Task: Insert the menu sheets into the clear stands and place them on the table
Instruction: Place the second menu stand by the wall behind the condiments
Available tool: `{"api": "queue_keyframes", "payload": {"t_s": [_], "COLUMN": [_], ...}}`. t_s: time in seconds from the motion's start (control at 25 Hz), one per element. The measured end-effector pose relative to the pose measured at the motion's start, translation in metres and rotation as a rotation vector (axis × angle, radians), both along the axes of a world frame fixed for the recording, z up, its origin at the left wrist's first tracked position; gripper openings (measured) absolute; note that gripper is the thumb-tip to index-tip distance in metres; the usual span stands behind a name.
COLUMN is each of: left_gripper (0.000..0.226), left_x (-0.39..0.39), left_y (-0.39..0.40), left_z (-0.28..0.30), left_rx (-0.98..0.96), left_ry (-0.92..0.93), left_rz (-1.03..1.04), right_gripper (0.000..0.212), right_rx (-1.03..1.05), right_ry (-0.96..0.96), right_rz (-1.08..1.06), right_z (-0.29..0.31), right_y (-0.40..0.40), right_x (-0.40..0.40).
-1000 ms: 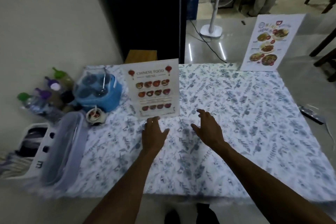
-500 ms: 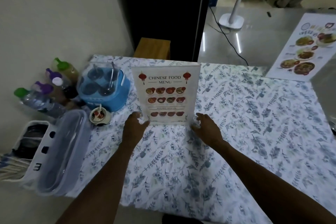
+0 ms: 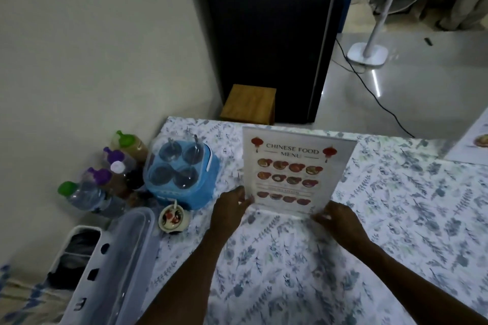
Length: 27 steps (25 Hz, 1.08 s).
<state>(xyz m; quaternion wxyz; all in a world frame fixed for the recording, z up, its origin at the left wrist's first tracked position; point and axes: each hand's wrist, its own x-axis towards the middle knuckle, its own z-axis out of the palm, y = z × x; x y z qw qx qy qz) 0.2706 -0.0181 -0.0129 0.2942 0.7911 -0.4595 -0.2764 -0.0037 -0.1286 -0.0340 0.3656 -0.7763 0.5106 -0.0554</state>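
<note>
The menu stand (image 3: 297, 171) stood upright on the table (image 3: 396, 219), its broad face toward the person. The left hand (image 3: 231, 206) pinched its lower left corner, the right hand (image 3: 335, 219) its lower right; both equally near.

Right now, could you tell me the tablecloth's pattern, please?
White tablecloth with blue-grey leaf sprigs; head view.

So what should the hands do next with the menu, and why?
Probably let go. The menu stand already stands upright on the table with its sheet inside, and the left hand and right hand only hold its bottom corners.
</note>
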Motion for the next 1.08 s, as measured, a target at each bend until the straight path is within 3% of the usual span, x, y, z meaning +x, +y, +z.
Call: {"api": "queue_keyframes", "payload": {"t_s": [0.36,0.52,0.6,0.76,0.88,1.08], "left_gripper": [0.025,0.039,0.026,0.030,0.031,0.022], "left_x": [0.111,0.203,0.250,0.323,0.367,0.405], "left_y": [-0.149,-0.196,-0.198,-0.184,-0.167,-0.153], "left_z": [0.054,0.060,0.059,0.057,0.043,0.015], "left_rx": [-0.108,0.055,0.001,-0.010,0.044,0.169], "left_ry": [-0.142,-0.067,-0.075,-0.097,-0.036,-0.092], "left_rz": [-0.204,-0.193,-0.163,-0.144,-0.068,0.079], "right_gripper": [0.022,0.027,0.025,0.023,0.022,0.022], "right_rx": [-0.216,-0.252,-0.247,-0.205,-0.135,-0.018], "right_ry": [-0.021,-0.055,-0.092,-0.137,-0.118,-0.085], "right_rz": [-0.178,-0.144,-0.112,-0.036,0.005,0.004], "right_z": [0.059,0.068,0.059,0.039,0.019,-0.011], "right_y": [-0.091,-0.121,-0.132,-0.141,-0.140,-0.140], "right_x": [0.084,0.160,0.202,0.288,0.343,0.407]}}
